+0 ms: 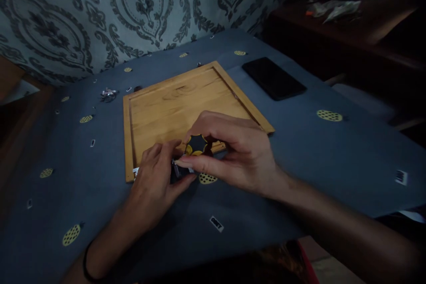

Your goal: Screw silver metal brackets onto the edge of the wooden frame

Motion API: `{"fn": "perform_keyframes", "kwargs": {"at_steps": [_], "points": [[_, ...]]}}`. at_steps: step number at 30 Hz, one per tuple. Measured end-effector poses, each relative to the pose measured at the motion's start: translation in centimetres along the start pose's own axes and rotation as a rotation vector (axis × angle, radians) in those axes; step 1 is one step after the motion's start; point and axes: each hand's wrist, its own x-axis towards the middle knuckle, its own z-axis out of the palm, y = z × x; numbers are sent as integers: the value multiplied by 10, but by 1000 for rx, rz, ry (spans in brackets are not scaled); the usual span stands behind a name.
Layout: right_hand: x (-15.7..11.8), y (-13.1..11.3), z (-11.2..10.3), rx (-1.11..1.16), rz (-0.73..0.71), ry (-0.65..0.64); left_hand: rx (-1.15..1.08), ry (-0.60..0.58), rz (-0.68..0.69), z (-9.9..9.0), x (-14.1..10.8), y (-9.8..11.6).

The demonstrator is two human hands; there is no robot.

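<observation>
A framed wooden panel (179,102), like a cabinet door, lies flat on the cloth-covered table. At its front edge my right hand (239,155) is closed around a screwdriver (197,143), whose black and yellow handle is seen end-on; its shaft is hidden. My left hand (156,182) is curled beside it, thumb and fingers around a small metal piece (182,168) that is mostly covered. The fingertips of both hands are close together there. Another bit of shiny metal (136,171) shows at the panel's front left corner.
Small metal parts (108,94) lie in a pile left of the panel. To the right rests a black phone or tablet (274,78). The blue tablecloth (299,155) has pineapple prints. A patterned curtain or wall (143,4) rises behind, and dark furniture (333,40) stands at the right.
</observation>
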Motion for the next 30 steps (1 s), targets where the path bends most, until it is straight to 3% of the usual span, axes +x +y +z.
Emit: {"fn": "perform_keyframes", "kwargs": {"at_steps": [9, 17, 24, 30], "points": [[5, 3, -11, 135, 100, -89, 48, 73, 70, 1, -1, -3], [5, 3, 5, 49, 139, 77, 63, 39, 12, 2, -2, -1], [5, -3, 8, 34, 126, 115, 25, 24, 3, 0, 0, -1], [7, -15, 2, 24, 158, 341, -17, 16, -20, -1, 0, 0]]}}
